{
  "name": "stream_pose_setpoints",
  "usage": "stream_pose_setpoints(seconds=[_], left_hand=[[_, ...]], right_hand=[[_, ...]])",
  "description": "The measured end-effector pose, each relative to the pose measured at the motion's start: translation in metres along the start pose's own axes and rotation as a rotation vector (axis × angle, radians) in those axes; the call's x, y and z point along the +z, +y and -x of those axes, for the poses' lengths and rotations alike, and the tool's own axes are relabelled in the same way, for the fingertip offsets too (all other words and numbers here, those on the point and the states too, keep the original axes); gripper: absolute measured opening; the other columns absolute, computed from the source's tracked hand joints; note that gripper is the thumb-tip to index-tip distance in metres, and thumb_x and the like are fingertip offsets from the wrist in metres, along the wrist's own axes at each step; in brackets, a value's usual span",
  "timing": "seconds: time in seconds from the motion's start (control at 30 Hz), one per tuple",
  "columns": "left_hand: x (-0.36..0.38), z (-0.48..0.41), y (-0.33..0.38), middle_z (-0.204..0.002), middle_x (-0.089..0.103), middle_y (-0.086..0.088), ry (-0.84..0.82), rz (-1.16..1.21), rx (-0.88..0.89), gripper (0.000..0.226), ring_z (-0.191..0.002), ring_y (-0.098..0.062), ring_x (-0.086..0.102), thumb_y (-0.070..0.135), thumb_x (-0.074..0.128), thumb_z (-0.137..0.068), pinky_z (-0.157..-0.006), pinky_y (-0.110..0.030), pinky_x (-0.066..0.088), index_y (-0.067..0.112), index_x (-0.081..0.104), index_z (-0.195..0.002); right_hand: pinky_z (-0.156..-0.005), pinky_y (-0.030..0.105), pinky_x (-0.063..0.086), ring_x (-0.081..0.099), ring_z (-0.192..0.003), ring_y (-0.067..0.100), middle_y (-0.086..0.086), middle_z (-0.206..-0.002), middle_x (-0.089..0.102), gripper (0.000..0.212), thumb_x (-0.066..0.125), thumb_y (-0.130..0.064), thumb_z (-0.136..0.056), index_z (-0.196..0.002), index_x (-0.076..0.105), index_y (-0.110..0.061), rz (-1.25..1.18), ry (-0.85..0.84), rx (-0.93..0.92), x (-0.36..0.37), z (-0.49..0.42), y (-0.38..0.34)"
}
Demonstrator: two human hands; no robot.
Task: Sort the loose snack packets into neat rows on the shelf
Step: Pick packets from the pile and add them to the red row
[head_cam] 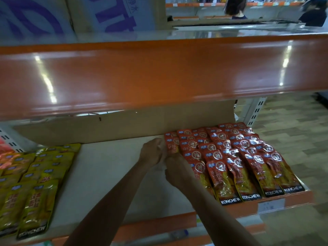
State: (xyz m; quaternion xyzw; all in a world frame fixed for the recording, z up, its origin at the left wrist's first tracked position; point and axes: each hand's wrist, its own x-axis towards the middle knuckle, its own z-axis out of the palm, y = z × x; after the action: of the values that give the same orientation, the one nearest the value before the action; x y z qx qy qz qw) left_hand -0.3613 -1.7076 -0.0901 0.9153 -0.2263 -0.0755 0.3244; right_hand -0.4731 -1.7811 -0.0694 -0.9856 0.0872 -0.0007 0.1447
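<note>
Reaching in over the white shelf board (pixel 110 174), both hands meet at the left edge of the block of glossy red snack packets (pixel 236 157). The left hand (pixel 152 153) has its fingers up against the leftmost red packet at the back (pixel 171 144). It's too blurred there to tell whether it grips the packet or only touches it. The right hand (pixel 174 172) sits just in front, knuckles up, fingers tucked underneath over the near-left red packets, so I can't tell what it holds, if anything.

The red packets lie flat in overlapping rows, filling the right part of the shelf from the brown cardboard sheet (pixel 124 125) at the back to the orange front lip (pixel 159 226). Well apart on the left lie rows of shiny yellow snack packets (pixel 35 174), with bare board between the two groups.

Above hangs a glossy orange shelf edge (pixel 159 71), catching the ceiling lights, with a cardboard box printed in purple (pixel 106 13) on top. To the right there's a white slotted upright (pixel 255 110) and wood-pattern flooring (pixel 292 130).

"KONCHEW" reads in white along the bottom of the front red packets and on a front yellow one. A pale tag (pixel 271 206) on the lip is unreadable.
</note>
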Motion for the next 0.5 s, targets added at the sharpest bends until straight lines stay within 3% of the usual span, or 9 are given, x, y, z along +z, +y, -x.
stream_pose_setpoints(seconds=[0.3,0.5], left_hand=[[-0.054,0.055,-0.05,-0.135,0.055,-0.005,0.105,-0.109,0.043,0.053,-0.122,-0.019,0.052,-0.003,0.044,-0.09,-0.106,-0.026,0.038,0.019,0.048,-0.138],[-0.134,0.128,-0.119,-0.13,0.057,-0.009,0.302,-0.286,0.082,0.045,-0.12,-0.026,0.051,0.008,0.05,-0.091,-0.097,-0.034,0.043,0.015,0.051,-0.136]], right_hand=[[-0.103,0.028,0.038,0.047,-0.123,0.019,0.005,-0.13,0.056,0.035,0.051,-0.017,-0.094,-0.128,0.054,-0.01,-0.062,0.14,-0.077,0.014,0.001,-0.071],[-0.106,0.028,0.032,0.039,-0.13,0.022,0.006,-0.139,0.049,0.046,0.05,-0.018,-0.094,-0.139,0.043,-0.01,-0.123,0.136,-0.174,0.038,0.007,-0.177]])
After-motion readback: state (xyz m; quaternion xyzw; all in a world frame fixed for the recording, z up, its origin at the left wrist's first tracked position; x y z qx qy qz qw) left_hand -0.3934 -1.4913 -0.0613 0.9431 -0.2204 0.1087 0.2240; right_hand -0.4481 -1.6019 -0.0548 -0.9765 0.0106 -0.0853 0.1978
